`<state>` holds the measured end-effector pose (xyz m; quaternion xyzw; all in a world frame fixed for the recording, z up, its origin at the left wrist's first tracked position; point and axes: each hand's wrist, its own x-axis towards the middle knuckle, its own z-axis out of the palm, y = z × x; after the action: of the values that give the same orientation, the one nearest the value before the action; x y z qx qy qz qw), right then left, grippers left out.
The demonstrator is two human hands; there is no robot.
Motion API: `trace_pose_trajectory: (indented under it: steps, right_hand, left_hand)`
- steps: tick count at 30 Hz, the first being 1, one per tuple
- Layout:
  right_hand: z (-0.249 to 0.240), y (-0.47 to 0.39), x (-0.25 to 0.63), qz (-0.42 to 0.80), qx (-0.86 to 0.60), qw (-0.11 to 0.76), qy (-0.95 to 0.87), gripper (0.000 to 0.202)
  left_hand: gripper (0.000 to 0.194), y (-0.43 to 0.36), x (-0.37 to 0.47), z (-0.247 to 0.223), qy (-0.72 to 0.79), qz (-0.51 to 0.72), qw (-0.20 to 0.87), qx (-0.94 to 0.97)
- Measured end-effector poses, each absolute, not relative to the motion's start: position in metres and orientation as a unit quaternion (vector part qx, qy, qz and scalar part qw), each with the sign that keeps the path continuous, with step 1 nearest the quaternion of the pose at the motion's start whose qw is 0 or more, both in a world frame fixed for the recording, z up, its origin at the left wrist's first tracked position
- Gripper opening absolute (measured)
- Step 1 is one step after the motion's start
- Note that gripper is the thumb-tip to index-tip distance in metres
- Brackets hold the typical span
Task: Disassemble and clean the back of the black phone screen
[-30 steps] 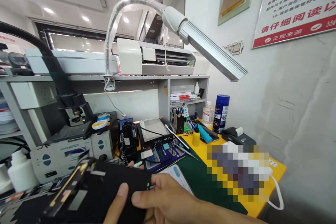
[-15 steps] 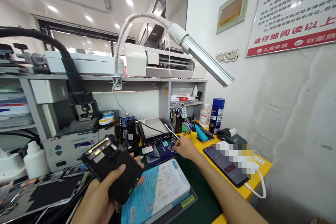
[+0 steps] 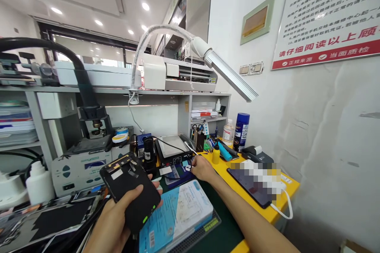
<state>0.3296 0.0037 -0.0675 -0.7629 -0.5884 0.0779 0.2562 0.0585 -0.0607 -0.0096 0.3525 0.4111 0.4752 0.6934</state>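
Observation:
My left hand (image 3: 118, 213) grips a black phone screen (image 3: 133, 193), its back side up, with the thumb across it. That screen shows a gold-toned strip along its top, a small white label, a ribbon cable and green tabs at its lower edge. Farther off, my right hand (image 3: 203, 168) is closed around a slim pale stick (image 3: 190, 147) that slants up and away from the fingers. Close to those fingertips is a small white piece (image 3: 188, 168), too small to name. Under both hands lies a blue and white box (image 3: 181, 213) on the dark green mat (image 3: 228, 225).
A flat heating plate (image 3: 173, 150) stands behind the right hand. At right are a yellow bottle (image 3: 216, 154), a blue spray can (image 3: 241, 132) and a phone (image 3: 249, 189) on a white cable. A lamp (image 3: 231, 75) hangs above. Phone parts (image 3: 59, 221) lie at left.
My left hand has turned the phone screen slightly more upright and moved it a little right. My right hand has shifted slightly left with the stick. The camera view has moved a little.

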Motion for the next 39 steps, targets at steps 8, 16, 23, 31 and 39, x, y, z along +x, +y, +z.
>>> trace_pose_trajectory:
  steps: [8, 16, 23, 31, 39]
  right_hand:
    - [-0.045, -0.008, 0.338, 0.087, -0.724, 0.440, -0.524, 0.030]
    - [0.002, -0.049, 0.304, 0.329, -0.535, 0.523, -0.577, 0.035]
    - [0.031, -0.085, 0.237, 0.429, -0.408, 0.380, -0.711, 0.022]
    - [0.010, -0.094, 0.224, 0.263, -0.451, 0.409, -0.749, 0.010]
    - [0.003, -0.087, 0.227, 0.301, -0.455, 0.410, -0.731, 0.009]
  left_hand:
    - [0.019, -0.065, 0.054, 0.010, 0.363, 0.516, 0.667, 0.397]
    - [0.029, -0.054, 0.050, 0.008, 0.324, 0.474, 0.698, 0.429]
    - [0.029, -0.054, 0.039, -0.007, 0.289, 0.449, 0.714, 0.453]
    - [0.022, -0.058, 0.034, -0.007, 0.247, 0.470, 0.691, 0.491]
    - [0.023, -0.057, 0.035, -0.005, 0.275, 0.460, 0.703, 0.467]
